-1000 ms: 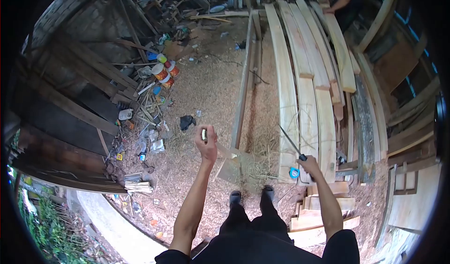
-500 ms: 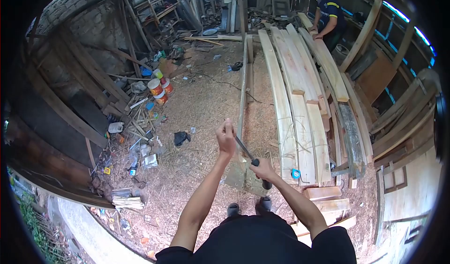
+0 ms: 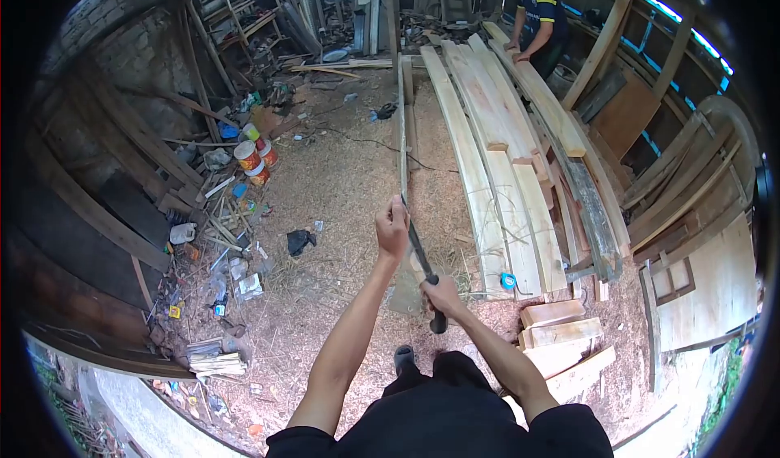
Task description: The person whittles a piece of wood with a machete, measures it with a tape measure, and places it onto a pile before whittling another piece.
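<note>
My right hand (image 3: 441, 293) is closed around the black handle of a long, narrow, dark tool (image 3: 418, 242). Whether this tool is a blade or a file I cannot make out. It points away from me and slants up to the left. At its far end, my left hand (image 3: 392, 229) has its fingers pinched together on or right against the tip; the exact contact is partly hidden. A long, thin board (image 3: 402, 133) standing on edge runs forward over the ground just beyond my hands.
Long sawn planks (image 3: 508, 190) lie stacked to the right, with a blue tape measure (image 3: 508, 281) by their near end. Short wood blocks (image 3: 561, 332) sit closer. A person (image 3: 540, 19) leans over the far planks. Paint buckets (image 3: 246, 156) and scraps line the left; a black bag (image 3: 301, 242) lies on the sawdust.
The tool has swung more upright, its tip now beside my left fingertips. My right hand has shifted slightly left. The whole view has turned a little, and one foot has gone from sight.
</note>
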Demonstrator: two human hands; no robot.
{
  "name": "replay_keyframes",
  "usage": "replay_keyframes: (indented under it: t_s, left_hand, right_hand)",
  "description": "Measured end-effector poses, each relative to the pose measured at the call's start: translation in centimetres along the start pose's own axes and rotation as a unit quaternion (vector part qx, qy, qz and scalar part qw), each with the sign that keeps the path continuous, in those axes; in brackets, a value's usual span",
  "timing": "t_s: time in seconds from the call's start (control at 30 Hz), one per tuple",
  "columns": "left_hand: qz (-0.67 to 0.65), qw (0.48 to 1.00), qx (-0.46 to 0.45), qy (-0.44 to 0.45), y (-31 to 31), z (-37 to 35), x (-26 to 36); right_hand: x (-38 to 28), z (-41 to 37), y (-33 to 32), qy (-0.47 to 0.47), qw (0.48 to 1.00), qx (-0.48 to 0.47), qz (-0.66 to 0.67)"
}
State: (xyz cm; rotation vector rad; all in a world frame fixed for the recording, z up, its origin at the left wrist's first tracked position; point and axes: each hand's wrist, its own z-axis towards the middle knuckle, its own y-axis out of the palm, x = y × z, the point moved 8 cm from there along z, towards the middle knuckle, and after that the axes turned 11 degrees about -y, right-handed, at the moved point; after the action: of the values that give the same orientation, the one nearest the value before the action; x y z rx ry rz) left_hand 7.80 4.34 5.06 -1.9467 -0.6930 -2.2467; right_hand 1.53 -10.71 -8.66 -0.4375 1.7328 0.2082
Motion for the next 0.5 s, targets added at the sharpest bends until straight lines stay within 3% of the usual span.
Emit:
replay_keyframes:
  t_s: [0.1,0.2,0.27,0.33,0.4,0.47,0.5]
  left_hand:
    - [-0.029,0.999,0.011,-0.021,0.1,-0.2,-0.2]
    - [-0.003,0.999,0.05,0.013,-0.4,-0.3,-0.4]
    - [0.025,0.998,0.055,0.028,-0.2,-0.1,-1.0]
    - [0.048,0.996,0.062,0.039,0.4,-0.6,-0.8]
    - [0.143,0.975,0.13,0.109,0.7,-1.7,1.2]
    - [0.124,0.981,0.115,0.091,0.7,-1.8,0.9]
    - [0.103,0.988,0.096,0.07,0.5,-1.8,0.5]
  right_hand:
    - [-5.3,0.7,-1.2,-0.104,0.994,0.018,-0.027]
    - [-8.4,0.8,-2.6,-0.147,0.987,0.064,-0.03]
    - [-7.2,0.1,-2.4,-0.137,0.987,0.081,-0.007]
    - [-3.9,-0.7,-1.4,-0.092,0.993,0.049,0.057]
    - [-2.5,-1.2,-1.9,-0.098,0.995,0.01,-0.013]
    - [-0.4,-1.1,-1.2,-0.023,0.994,-0.096,-0.037]
    - [-0.6,-0.9,-1.2,-0.03,0.994,-0.102,0.024]
